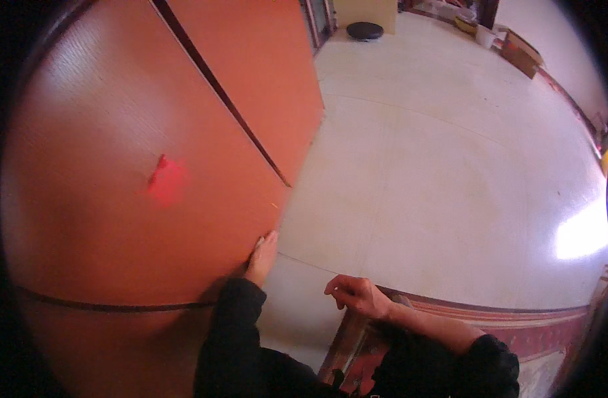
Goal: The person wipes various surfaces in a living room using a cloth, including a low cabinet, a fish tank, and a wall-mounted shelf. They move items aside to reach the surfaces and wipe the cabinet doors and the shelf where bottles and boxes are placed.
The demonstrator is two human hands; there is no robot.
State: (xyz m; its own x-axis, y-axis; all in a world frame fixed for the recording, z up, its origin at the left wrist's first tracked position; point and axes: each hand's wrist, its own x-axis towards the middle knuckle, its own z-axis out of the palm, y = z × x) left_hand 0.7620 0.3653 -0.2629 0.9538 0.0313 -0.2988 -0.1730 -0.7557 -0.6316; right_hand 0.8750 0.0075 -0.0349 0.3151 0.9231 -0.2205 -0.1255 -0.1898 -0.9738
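Observation:
A large orange-brown wood-grain panel (184, 239), like a cabinet or door front, fills the left side, crossed by dark strips. My left hand (264, 253) lies against its right lower edge, fingers stretched out; no held object shows, though its palm is hidden. Farther up the panel a small red item (161, 161) shows beside a red glow; what it is cannot be told. My right hand (356, 296) hovers to the right of the left one, fingers loosely curled, with a gap by the thumb and nothing visible in it. Both forearms wear black sleeves.
Pale tiled floor (423, 164) spreads ahead and right. Along the far wall stand a cardboard box (521, 55), a white bucket (485, 37) and a yellow container (466, 24). A round black object (364, 31) lies farther back. A red patterned border (528, 338) runs across the lower right.

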